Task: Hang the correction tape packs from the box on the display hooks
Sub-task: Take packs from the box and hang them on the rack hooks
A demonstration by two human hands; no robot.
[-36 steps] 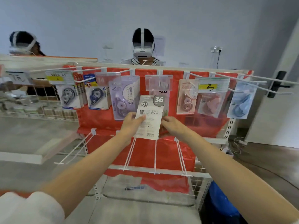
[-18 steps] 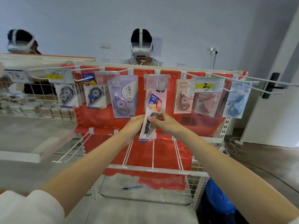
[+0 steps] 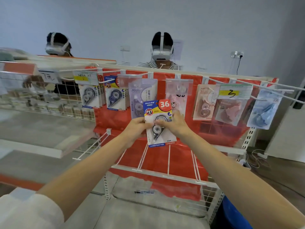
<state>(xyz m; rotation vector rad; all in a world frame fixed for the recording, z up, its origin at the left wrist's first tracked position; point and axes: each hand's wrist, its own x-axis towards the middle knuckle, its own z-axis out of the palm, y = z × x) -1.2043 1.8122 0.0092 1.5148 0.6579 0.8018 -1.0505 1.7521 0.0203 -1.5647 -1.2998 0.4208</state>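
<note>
Since the earlier frame you are turning the correction tape pack (image 3: 158,122) printed face toward you, at centre frame. Your left hand (image 3: 137,128) and right hand (image 3: 175,123) are pinching its side edges, long axis upright. The clear-tagged hook (image 3: 179,86) is lying just above and behind, slightly right, nearer your right hand.

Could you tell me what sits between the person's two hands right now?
In the head view, a correction tape pack sits between left hand and right hand; both grip it.
</note>
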